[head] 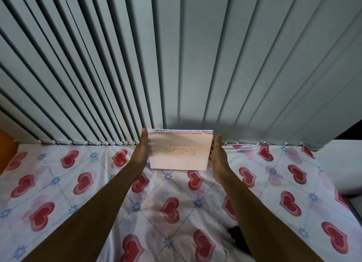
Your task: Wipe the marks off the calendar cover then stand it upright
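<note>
Background: pale grey-green vertical blind slats (195, 56) hang behind a bed covered by a white cotton sheet printed with red hearts and blue flowers (176, 203). The sheet is soft and creased, so it gives uneven footing.

Task item: the pale pink spiral-bound desk calendar with a card cover reading "2023" (180, 150) stands upright at the far edge of the sheet, just in front of the blind slats, cover facing me. Two small white wire coils bind its top edge. I can make out no marks on the cover at this resolution.

Grip state: my left hand (142, 150) lies flat against the calendar's left edge, fingers straight and together. My right hand (216, 154) sits just beside the right edge, fingers extended; I cannot tell whether it touches the card. Neither hand pinches the calendar; the hold is a light bracing from both sides.

Risk assessment:
- Soft bedding may let the base sink or splay, tipping the calendar forward or back into the slats.
- Uneven release, one hand before the other, may twist it over.
- Thin card flexes easily; excess side pressure may bow the cover.

A dark object (234, 232) near my right forearm is unidentifiable.
</note>
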